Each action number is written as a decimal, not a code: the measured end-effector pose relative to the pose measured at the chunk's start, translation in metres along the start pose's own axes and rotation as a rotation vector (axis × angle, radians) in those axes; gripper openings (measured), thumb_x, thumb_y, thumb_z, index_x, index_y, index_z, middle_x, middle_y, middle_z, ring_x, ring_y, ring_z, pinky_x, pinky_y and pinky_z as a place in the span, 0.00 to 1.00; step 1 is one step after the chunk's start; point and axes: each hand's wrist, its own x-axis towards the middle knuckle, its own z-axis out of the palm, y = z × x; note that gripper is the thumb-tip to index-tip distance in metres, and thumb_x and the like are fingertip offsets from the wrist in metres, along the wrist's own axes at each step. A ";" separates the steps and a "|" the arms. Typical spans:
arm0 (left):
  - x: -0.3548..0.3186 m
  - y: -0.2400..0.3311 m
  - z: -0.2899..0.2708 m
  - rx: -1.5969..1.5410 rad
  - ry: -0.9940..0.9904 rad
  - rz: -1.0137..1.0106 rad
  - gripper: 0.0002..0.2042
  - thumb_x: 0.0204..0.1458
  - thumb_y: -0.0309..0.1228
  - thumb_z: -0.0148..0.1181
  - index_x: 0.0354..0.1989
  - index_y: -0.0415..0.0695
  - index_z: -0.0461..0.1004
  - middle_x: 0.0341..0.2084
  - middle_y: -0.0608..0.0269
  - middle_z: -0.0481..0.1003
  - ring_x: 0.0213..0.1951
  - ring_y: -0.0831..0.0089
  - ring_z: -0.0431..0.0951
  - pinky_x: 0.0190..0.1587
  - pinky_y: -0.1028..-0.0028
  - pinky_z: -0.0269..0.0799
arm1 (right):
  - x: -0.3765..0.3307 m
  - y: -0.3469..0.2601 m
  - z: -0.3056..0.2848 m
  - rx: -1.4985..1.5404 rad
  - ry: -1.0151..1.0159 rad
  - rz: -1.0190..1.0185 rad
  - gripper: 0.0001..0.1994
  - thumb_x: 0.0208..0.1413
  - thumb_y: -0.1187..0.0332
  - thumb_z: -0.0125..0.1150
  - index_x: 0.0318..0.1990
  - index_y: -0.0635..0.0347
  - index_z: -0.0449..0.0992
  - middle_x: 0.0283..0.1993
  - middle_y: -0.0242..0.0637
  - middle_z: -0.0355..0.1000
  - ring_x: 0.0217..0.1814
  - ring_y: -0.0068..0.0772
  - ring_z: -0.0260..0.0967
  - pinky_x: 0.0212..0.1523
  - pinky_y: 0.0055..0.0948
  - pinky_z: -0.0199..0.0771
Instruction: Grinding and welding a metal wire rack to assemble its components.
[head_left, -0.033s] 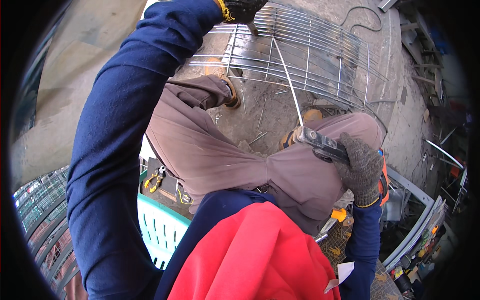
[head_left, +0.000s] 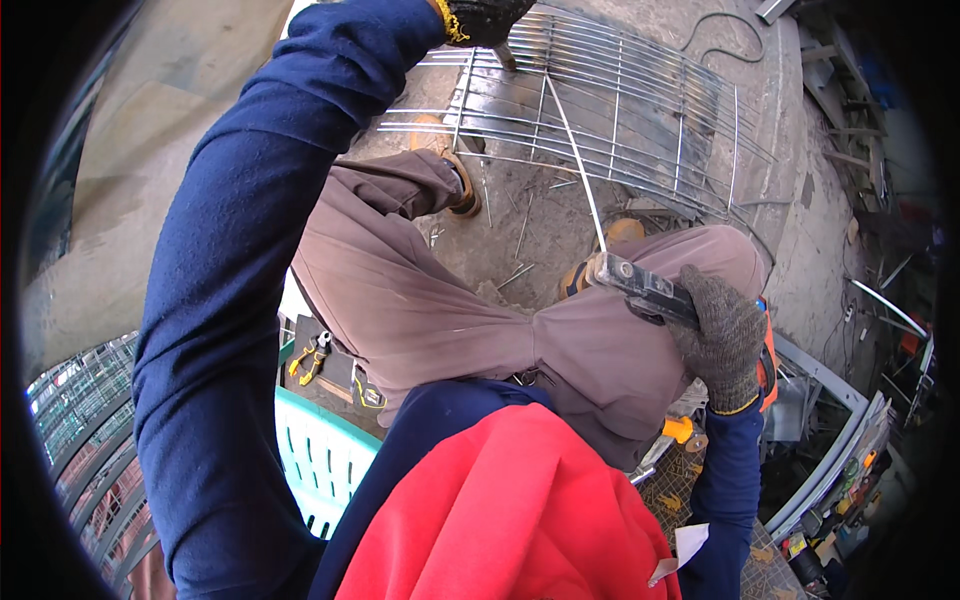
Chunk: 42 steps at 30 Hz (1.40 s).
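A gloved right hand (head_left: 722,335) clamps pliers (head_left: 645,287) on a wire rod (head_left: 575,165) toward twelve o'clock, the left hand (head_left: 485,18) apparently gripping the wire grille (head_left: 640,120) to steady it.

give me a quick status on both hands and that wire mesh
Left hand gloved, down on the wire mesh panel. Right hand gloved, gripping a hand tool clamped on a thin rod. Wire offcuts litter the floor.

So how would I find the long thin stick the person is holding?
Find the big grey wire mesh panel lying on the concrete floor. From it a thin straight metal rod slants down to the right hand in a grey knitted glove. Unlike the panel's fixed wires, it lies diagonally across them.
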 end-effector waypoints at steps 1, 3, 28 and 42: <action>-0.001 0.000 0.000 -0.002 0.005 -0.006 0.09 0.42 0.33 0.60 0.25 0.41 0.81 0.22 0.46 0.78 0.28 0.50 0.80 0.34 0.58 0.74 | 0.000 0.000 0.000 0.004 -0.005 0.002 0.25 0.40 0.59 0.71 0.50 0.51 0.77 0.41 0.37 0.78 0.40 0.40 0.77 0.40 0.39 0.76; 0.000 -0.001 0.003 -0.005 0.010 -0.012 0.09 0.42 0.33 0.60 0.25 0.41 0.81 0.22 0.47 0.78 0.28 0.50 0.80 0.34 0.58 0.74 | 0.001 0.000 -0.001 0.007 -0.010 0.004 0.25 0.40 0.59 0.71 0.50 0.51 0.76 0.41 0.37 0.78 0.41 0.40 0.77 0.40 0.39 0.76; 0.000 -0.005 0.012 0.012 0.062 -0.015 0.08 0.40 0.32 0.60 0.24 0.42 0.81 0.23 0.47 0.78 0.29 0.50 0.80 0.34 0.58 0.75 | 0.002 -0.003 -0.001 0.012 0.011 0.018 0.25 0.40 0.62 0.71 0.50 0.52 0.76 0.41 0.36 0.78 0.41 0.41 0.77 0.41 0.38 0.76; 0.003 -0.003 0.009 -0.012 0.003 -0.058 0.08 0.42 0.33 0.61 0.25 0.42 0.81 0.23 0.48 0.78 0.29 0.52 0.80 0.35 0.59 0.75 | 0.003 -0.003 -0.001 -0.015 -0.002 0.004 0.25 0.40 0.58 0.71 0.50 0.51 0.77 0.42 0.36 0.78 0.41 0.41 0.77 0.41 0.39 0.76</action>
